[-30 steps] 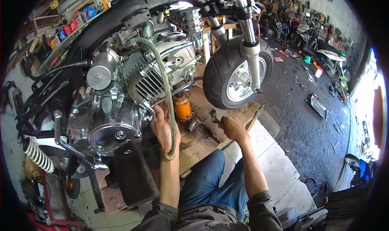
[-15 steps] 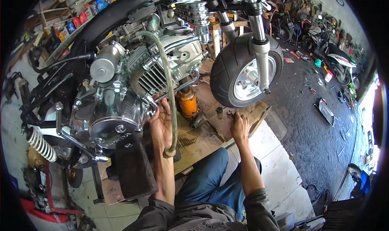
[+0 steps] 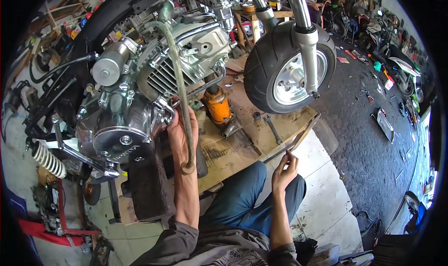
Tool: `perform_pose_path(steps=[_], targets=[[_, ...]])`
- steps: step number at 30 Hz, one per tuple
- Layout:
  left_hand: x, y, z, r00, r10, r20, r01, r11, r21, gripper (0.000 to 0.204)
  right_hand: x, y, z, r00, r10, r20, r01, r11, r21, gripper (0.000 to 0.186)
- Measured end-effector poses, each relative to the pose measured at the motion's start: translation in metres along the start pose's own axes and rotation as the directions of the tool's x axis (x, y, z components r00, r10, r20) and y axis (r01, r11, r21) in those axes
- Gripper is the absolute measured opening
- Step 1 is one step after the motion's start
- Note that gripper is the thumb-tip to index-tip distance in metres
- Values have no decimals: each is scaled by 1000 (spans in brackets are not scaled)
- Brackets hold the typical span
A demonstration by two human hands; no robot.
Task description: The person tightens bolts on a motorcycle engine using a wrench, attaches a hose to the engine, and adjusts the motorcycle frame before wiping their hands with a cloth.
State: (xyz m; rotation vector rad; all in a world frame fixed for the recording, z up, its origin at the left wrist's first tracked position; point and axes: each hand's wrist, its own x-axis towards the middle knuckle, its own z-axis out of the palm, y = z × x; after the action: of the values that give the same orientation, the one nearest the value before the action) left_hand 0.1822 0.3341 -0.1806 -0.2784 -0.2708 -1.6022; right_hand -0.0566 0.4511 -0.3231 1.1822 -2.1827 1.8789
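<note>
Under the front of the motorcycle engine (image 3: 126, 135), my left hand (image 3: 179, 133) reaches up beside a bent chrome pipe (image 3: 165, 108). Its fingertips are partly hidden by the engine and by a long greenish hose (image 3: 179, 75) hanging in front, so its grip cannot be told. My right hand (image 3: 285, 170) is raised over my right knee, fingers pinched together; whatever is between them is too small to make out. On the wooden board ahead of it lie a wrench (image 3: 274, 131) and a small dark socket (image 3: 257, 116). An orange bottle jack (image 3: 218, 108) stands under the engine.
The front wheel (image 3: 289, 70) hangs over the far right of the wooden board (image 3: 224, 165). A dark block (image 3: 147, 186) is under the engine at left. Tools and a metal tray (image 3: 385, 126) lie on the dark floor at right, with motorcycles beyond.
My right hand has drawn back from the board toward my knee, uncovering the wrench. My left hand remains under the engine. The view has shifted slightly.
</note>
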Motion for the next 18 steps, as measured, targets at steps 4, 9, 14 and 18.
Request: perform_pose_path(steps=[4,9,14,18], targets=[[-22,-14,7,996,11,-86,-16,998,-56,28,-17,-47,6,971,111,213,-175,934,311,12],[-89,-38,10,979,86,-185,-18,940,340,29,29,-141,45,827,-111,551,-296,747,595,17],[-167,-33,15,954,43,-295,171,733,658,21,84,-215,82,848,-109,519,-441,397,805,23],[-213,-11,21,918,-95,-386,378,510,773,21,83,-230,92,859,-55,510,-457,367,810,18]])
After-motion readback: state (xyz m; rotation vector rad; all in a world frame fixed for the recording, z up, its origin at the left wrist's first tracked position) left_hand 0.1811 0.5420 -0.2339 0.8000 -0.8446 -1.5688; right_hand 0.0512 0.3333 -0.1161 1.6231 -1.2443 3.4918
